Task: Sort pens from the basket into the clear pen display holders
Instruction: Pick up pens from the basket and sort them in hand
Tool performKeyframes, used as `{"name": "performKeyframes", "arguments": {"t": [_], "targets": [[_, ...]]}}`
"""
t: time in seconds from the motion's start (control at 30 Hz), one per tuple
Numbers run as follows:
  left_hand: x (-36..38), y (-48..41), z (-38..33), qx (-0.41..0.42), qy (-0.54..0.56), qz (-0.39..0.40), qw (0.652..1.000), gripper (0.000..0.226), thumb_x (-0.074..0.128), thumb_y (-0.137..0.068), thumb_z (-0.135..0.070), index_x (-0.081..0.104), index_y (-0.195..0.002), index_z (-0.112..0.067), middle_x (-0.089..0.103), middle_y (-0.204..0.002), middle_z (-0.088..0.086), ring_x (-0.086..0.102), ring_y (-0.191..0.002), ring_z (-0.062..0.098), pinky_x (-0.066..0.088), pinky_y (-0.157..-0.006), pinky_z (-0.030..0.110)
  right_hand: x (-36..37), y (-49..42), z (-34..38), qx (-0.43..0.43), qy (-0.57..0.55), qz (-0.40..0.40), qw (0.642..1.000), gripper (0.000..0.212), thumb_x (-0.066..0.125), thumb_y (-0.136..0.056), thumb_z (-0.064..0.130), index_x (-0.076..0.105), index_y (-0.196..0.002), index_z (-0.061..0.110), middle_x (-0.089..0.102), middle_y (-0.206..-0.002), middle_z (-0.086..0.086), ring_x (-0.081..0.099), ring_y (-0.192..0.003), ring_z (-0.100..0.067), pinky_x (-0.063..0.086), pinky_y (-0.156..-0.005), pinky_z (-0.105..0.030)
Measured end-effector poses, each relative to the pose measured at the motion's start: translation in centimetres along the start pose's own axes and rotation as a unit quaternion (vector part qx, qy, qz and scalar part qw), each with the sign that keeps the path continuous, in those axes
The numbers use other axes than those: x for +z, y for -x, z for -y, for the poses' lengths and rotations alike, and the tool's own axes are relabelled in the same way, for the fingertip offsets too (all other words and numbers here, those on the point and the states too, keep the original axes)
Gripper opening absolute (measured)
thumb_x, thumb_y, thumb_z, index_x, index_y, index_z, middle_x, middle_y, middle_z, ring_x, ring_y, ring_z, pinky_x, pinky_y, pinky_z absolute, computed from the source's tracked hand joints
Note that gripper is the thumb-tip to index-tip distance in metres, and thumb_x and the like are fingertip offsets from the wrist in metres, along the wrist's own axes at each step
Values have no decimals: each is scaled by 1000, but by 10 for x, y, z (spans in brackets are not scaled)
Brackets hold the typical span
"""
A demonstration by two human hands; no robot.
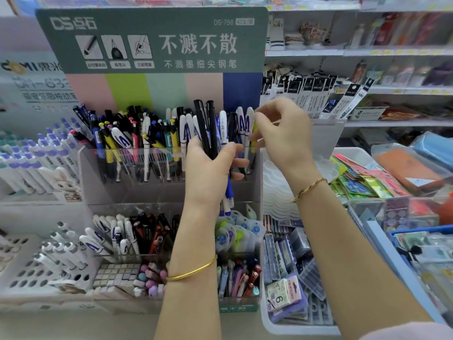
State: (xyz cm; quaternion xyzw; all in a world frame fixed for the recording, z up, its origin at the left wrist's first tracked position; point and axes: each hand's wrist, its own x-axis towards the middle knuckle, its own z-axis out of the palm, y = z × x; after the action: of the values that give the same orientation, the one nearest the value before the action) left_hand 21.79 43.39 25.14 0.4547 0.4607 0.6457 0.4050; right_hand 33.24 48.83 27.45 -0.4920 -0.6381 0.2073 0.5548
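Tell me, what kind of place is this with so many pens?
Most likely a stationery shop. A clear display holder is packed with pens, a pen-brand sign stands above it, and shelves of packaged goods run behind.

The counter [98, 325] bears a clear pen holder [103, 173] beside a white tray [294, 330].
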Motion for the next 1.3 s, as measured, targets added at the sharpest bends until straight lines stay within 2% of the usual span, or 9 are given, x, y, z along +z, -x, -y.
{"name": "performKeyframes", "arguments": {"t": [0.13, 0.2, 0.33, 0.5, 0.6, 0.7, 0.77, 1.03, 1.3], "targets": [[2, 2, -1, -2, 9, 8, 1000, 27, 59, -94, -11, 52, -120, -16, 72, -98, 9, 72, -71, 14, 55, -55, 24, -1, 10, 15, 65, -85, 188, 976, 18, 62, -93, 17, 65, -82, 2, 59, -67, 0, 56, -49, -2, 43, -43, -15], [0, 2, -1, -1, 13, -5, 1000, 26, 59, -94, -11, 53, -119, -16, 71, -102, 11, 73, -78, 18, 58, -59, 28, 1, 8, 13, 62, -111, 132, 983, 20, 63, -92, 12, 65, -86, -7, 60, -69, -6, 54, -49, -3, 41, -41, -14], [-8, -3, -1, 8, -3, -65, 998, 20, 53, -96, -7, 47, -116, -9, 69, -96, 10, 72, -69, 13, 54, -51, 23, 0, -4, 12, 47, -194, -69, 977, 12, 60, -93, 13, 59, -82, 9, 60, -68, -3, 59, -54, -10, 47, -45, -20], [-16, -6, 3, 12, -23, -107, 994, 17, 51, -98, -9, 42, -113, -12, 64, -91, 5, 69, -60, 9, 48, -45, 18, 8, -8, 12, -44, -160, -183, 969, 10, 61, -92, 18, 57, -84, 15, 58, -72, 3, 62, -64, -21, 55, -52, -33], [-16, -5, 2, 11, -22, -107, 994, 18, 52, -98, -10, 43, -112, -14, 64, -91, 4, 68, -58, 7, 48, -45, 18, 18, -8, 6, -100, -88, -180, 975, 10, 62, -89, 22, 62, -85, 13, 56, -72, 11, 61, -68, -25, 55, -62, -42], [-13, -4, 0, 13, -20, -100, 995, 20, 52, -97, -9, 44, -115, -15, 65, -92, 4, 67, -58, 6, 47, -45, 17, 25, -5, 3, -162, 7, -179, 970, 15, 63, -88, 18, 64, -82, 4, 57, -71, 6, 51, -64, -15, 42, -62, -20], [-12, -3, -1, 14, -19, -98, 995, 19, 52, -97, -9, 44, -113, -16, 65, -92, 4, 67, -57, 7, 47, -44, 17, 27, -4, 2, -180, 43, -179, 966, 16, 64, -87, 15, 63, -79, 1, 60, -70, -2, 48, -65, -14, 34, -59, -18], [-12, -4, -4, 16, -10, -96, 995, 19, 54, -96, -10, 45, -110, -20, 66, -91, 2, 67, -59, 6, 47, -45, 17, 24, -5, 7, -186, -7, -216, 958, 18, 61, -91, 20, 65, -86, 3, 59, -73, 0, 58, -64, -24, 49, -61, -35], [-11, -3, -4, 4, 5, -81, 997, 19, 55, -96, -11, 45, -99, -27, 67, -95, 4, 66, -60, 4, 48, -47, 16, 25, -4, 11, -216, -11, -241, 946, 17, 62, -92, 19, 66, -88, 3, 59, -75, 2, 56, -65, -18, 47, -63, -23]]}}
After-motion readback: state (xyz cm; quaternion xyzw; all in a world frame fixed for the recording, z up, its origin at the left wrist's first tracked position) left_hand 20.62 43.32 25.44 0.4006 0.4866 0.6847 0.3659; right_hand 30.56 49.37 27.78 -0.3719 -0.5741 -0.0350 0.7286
